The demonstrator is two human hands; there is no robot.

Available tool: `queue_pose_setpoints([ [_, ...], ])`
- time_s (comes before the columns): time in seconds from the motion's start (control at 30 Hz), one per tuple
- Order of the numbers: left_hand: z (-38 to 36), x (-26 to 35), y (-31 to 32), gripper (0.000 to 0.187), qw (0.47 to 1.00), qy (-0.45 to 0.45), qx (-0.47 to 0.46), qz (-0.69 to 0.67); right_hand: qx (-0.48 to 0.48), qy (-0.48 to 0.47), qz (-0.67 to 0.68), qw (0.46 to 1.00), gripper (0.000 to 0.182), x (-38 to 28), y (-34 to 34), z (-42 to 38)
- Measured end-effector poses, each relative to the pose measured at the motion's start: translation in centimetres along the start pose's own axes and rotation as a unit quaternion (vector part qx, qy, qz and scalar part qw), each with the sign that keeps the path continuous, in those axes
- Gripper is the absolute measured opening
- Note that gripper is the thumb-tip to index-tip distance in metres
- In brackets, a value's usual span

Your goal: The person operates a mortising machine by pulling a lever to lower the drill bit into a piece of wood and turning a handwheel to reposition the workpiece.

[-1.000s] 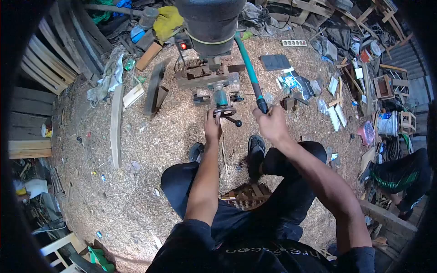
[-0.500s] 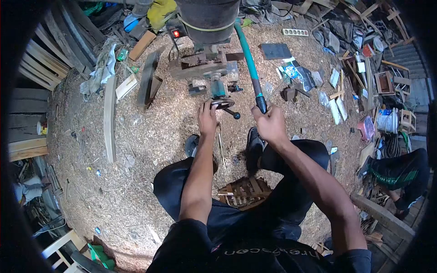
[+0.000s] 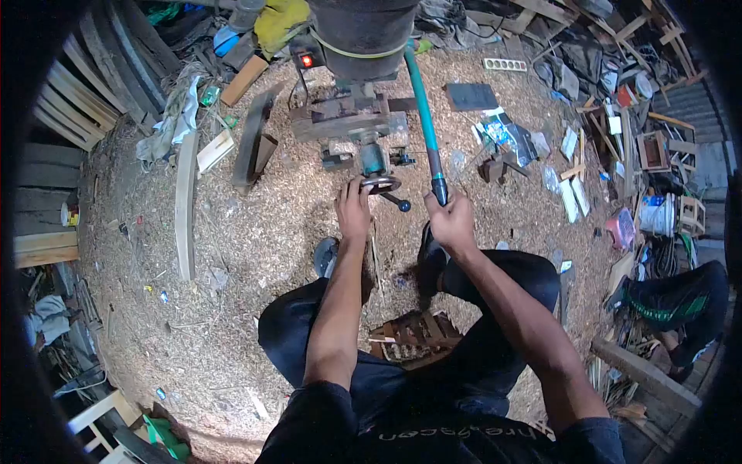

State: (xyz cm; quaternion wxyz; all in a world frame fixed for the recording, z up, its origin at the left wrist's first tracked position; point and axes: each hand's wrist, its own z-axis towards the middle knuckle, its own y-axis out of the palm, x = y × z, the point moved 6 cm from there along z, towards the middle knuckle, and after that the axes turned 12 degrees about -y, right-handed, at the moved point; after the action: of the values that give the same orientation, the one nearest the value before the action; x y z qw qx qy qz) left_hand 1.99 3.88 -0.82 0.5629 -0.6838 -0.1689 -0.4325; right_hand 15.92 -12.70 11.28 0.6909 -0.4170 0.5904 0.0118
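Observation:
A machine with a dark motor housing stands ahead of me over the wood-chip floor. My left hand has its fingers curled over the rim of a small metal handwheel on the machine's near side. A crank handle with a dark round knob sticks out from the wheel. My right hand is wrapped around the black grip at the near end of a long green lever, which slopes up to the motor housing. Below the housing, a wooden block sits across the machine.
A red light glows beside the housing. Boards lie on the left, and a dark plank lies at the back right. A slatted wooden piece is between my legs. Another person's leg shows at the right edge.
The lever's grip end and my right hand have come slightly left and closer to me. My left hand stays on the handwheel. The whole view has shifted a little.

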Motion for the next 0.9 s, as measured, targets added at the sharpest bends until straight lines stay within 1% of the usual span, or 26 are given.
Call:
queue_pose_setpoints([
  [0.07,-0.2,0.4,-0.2,0.030,1.000,0.011,-0.004,-0.007,0.005,-0.017,0.007,1.000,0.031,0.1,0.4,0.1],
  [0.17,0.2,0.8,-0.3,0.030,1.000,0.015,-0.002,-0.020,-0.001,0.004,-0.030,1.000,0.031,0.2,0.5,-0.1],
  [0.27,-0.8,-0.6,0.1,0.030,0.999,-0.010,-0.016,-0.032,0.036,-0.082,0.011,0.996,0.030,0.9,1.3,-0.1],
  [0.3,0.2,-0.9,0.4,0.030,0.999,-0.012,-0.012,-0.041,0.037,-0.081,0.019,0.996,0.030,1.0,2.0,0.9],
  [0.33,0.1,-0.4,0.1,0.029,0.999,0.006,0.018,-0.030,0.035,-0.067,0.019,0.997,0.029,1.6,2.1,0.2],
  [0.37,0.3,-0.3,0.2,0.029,0.999,0.007,0.013,-0.034,0.031,-0.059,0.018,0.998,0.029,2.2,2.1,0.2],
  [0.4,0.2,0.2,-0.1,0.029,0.999,0.005,0.007,-0.039,0.052,-0.089,0.022,0.994,0.031,1.5,2.0,0.2],
  [0.43,-0.1,0.2,-0.1,0.030,0.999,0.004,-0.003,-0.042,0.059,-0.099,0.007,0.993,0.031,1.7,2.0,0.1],
  [0.5,0.1,0.4,-0.1,0.030,0.999,0.015,0.005,-0.045,0.067,-0.118,-0.021,0.991,0.031,1.7,2.3,0.6],
  [0.53,0.0,0.4,-0.2,0.030,0.999,0.016,0.007,-0.044,0.036,-0.061,-0.032,0.997,0.032,1.9,2.4,0.6],
  [0.63,0.1,0.2,0.0,0.030,0.999,0.005,0.004,-0.041,0.066,-0.107,-0.006,0.992,0.030,2.8,3.2,0.7],
  [0.73,0.3,0.8,-0.3,0.029,0.999,0.004,0.006,-0.040,0.066,-0.136,0.051,0.987,0.028,4.3,4.3,1.4],
  [0.83,0.0,1.1,-0.5,0.028,0.999,0.006,0.006,-0.040,0.051,-0.102,0.011,0.993,0.028,4.9,4.7,1.5],
  [0.9,0.1,0.8,-0.6,0.029,1.000,0.002,0.003,-0.029,0.055,-0.094,0.020,0.994,0.028,4.8,4.9,1.5],
])
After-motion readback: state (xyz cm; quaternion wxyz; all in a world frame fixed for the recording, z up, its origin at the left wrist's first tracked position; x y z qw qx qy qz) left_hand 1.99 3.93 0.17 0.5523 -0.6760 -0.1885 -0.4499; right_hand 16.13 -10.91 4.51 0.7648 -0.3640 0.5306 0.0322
